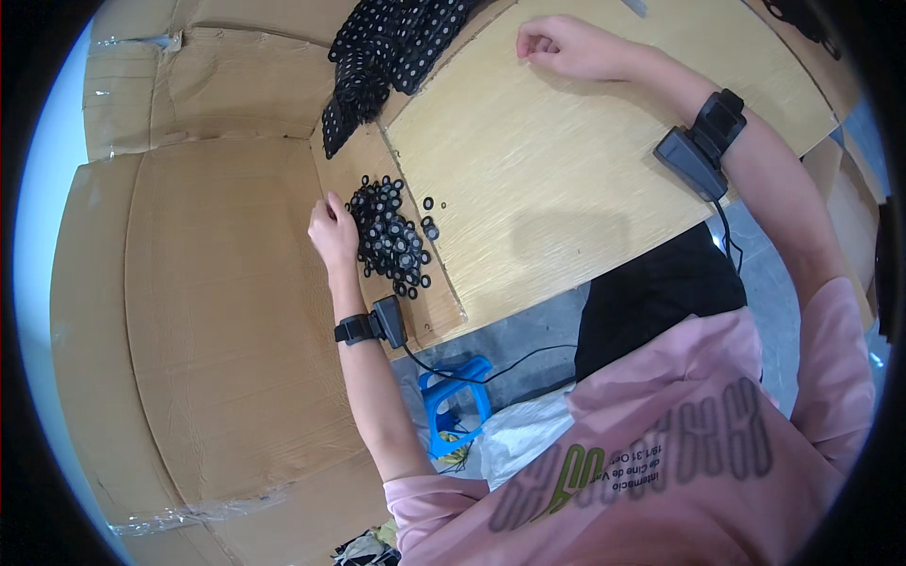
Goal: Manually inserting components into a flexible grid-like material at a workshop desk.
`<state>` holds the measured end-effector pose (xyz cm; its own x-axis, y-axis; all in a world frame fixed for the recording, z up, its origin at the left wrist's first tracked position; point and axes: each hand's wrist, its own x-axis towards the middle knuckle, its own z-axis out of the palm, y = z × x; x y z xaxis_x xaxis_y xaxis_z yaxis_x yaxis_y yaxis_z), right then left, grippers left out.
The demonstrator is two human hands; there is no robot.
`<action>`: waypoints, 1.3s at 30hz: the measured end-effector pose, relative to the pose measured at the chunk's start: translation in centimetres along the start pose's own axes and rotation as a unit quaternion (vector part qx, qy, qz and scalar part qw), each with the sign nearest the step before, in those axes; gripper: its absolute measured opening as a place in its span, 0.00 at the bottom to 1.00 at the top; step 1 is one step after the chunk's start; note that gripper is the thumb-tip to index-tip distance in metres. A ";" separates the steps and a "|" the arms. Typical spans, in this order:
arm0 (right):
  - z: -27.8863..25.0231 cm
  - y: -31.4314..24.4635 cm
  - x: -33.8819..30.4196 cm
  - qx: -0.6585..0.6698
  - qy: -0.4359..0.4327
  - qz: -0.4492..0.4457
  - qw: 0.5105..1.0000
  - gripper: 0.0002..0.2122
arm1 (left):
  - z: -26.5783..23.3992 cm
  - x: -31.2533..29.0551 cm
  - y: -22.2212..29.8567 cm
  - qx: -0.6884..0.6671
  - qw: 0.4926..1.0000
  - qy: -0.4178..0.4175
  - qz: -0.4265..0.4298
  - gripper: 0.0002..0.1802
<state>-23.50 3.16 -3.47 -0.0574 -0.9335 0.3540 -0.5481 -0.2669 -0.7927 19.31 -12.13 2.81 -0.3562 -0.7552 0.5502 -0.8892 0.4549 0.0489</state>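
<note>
Pink-sleeved left hand (332,231) rests half-curled against heap of small black rings (389,241) on wooden board (528,179), right hand (566,47) fisted, contents unclear, far up board; most rings unsorted, few loose rings (429,215) apart.

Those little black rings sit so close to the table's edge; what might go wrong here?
The pile of small black rings lies near the edge of the wooden board, right by the left hand; a careless sweep might push some off toward the floor. A few loose rings have strayed from the pile and may be overlooked. The right hand, closed, rests far from the pile.
</note>
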 end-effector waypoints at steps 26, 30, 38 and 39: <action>0.0 0.1 0.0 -0.008 -0.009 0.009 1.000 0.07 | -5.5 -6.4 10.1 -0.127 0.923 -0.331 0.152 0.13; 0.0 0.0 -0.1 -0.016 0.001 0.003 1.000 0.07 | -5.0 -5.7 8.6 -0.180 0.930 -0.308 0.091 0.12; 0.0 0.2 0.1 -0.003 -0.021 0.006 1.000 0.06 | -5.8 -2.3 4.9 0.114 0.976 -0.153 0.109 0.16; 0.0 0.2 0.1 -0.003 -0.019 0.006 1.000 0.06 | -5.3 -2.6 5.5 0.085 0.974 -0.141 0.155 0.17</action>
<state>-23.56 2.99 -3.59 -0.0324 -0.9448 0.3259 -0.5529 -0.2547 -0.7934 16.84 -5.20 6.03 -0.6591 -0.7040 0.2646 -0.7520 0.6156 -0.2356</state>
